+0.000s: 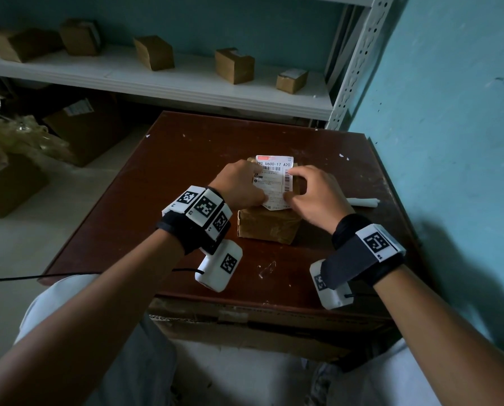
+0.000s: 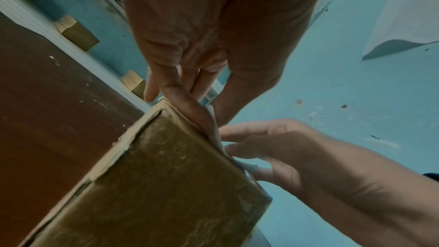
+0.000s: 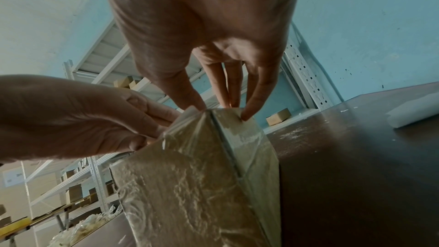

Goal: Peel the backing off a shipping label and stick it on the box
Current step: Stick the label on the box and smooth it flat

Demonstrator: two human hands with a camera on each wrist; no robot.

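A small tape-wrapped cardboard box [image 1: 266, 228] [image 2: 166, 185] [image 3: 190, 185] stands in the middle of the brown table [image 1: 186, 159]. On its top lies the white shipping label [image 1: 274, 183], barcode side up, its near edge slightly over the box's front edge. My left hand [image 1: 239, 183] [image 2: 190, 82] [image 3: 95, 119] presses on the label's left side with thumb and fingers. My right hand [image 1: 309, 194] [image 3: 213, 82] [image 2: 273, 147] presses its right side, fingertips on the box's top edge. Part of the label is hidden under both hands.
A rolled white backing sheet [image 1: 362, 202] [image 3: 415, 112] lies on the table right of the box. A blue wall [image 1: 449, 112] stands close on the right. A white shelf [image 1: 157, 80] with several small boxes runs behind the table. Cartons [image 1: 83, 127] sit on the floor at left.
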